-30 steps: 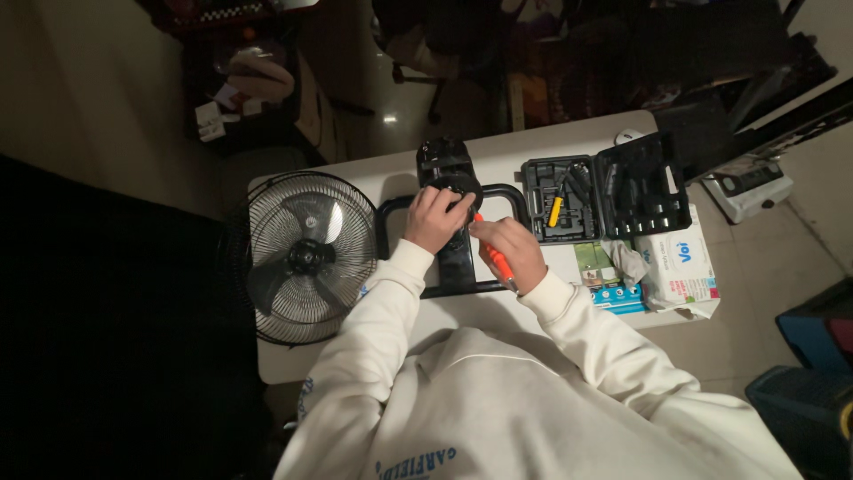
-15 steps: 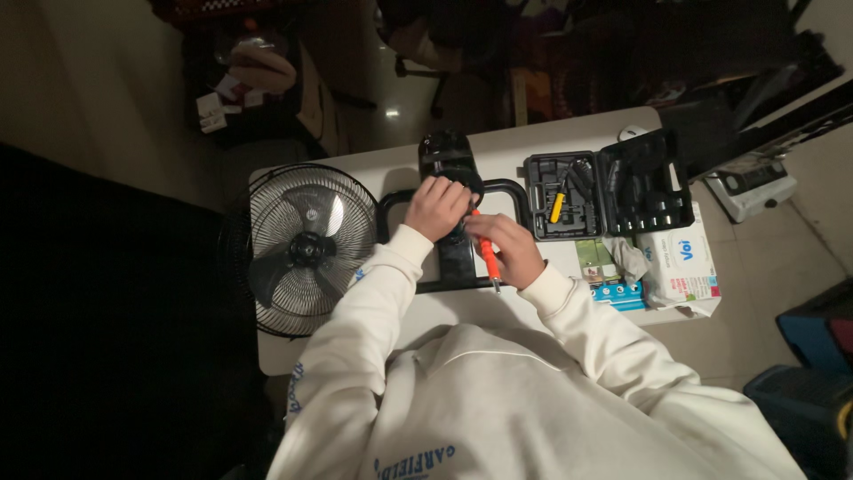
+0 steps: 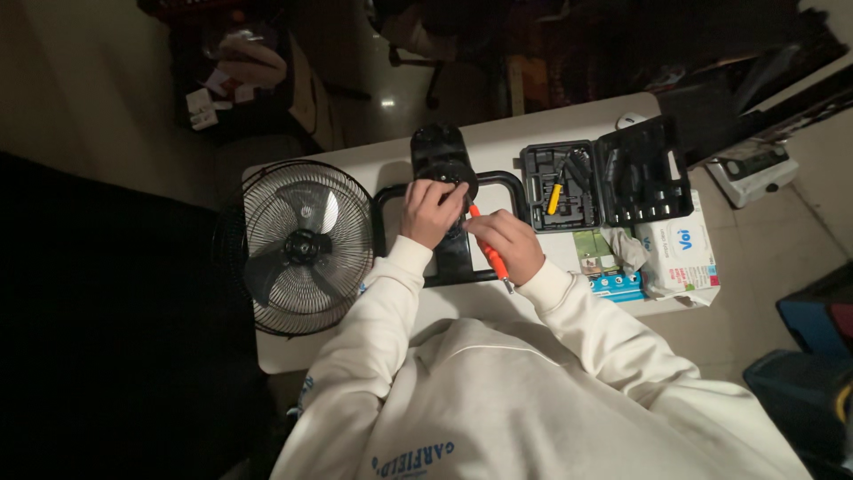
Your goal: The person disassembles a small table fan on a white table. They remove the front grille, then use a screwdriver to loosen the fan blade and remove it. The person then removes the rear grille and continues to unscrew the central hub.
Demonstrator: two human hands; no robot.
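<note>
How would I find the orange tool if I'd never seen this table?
Start at the white table and find the black fan stand in its middle, right of the round fan. The right hand there holds a thin screwdriver. Its bright orange handle is the only orange thing among black parts.

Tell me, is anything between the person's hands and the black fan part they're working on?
Nothing visible. The left hand rests directly on the round black motor housing on the fan stand. The right hand sits beside it, gripping an orange screwdriver. The fan cage and tool case lie off to the sides.
</note>
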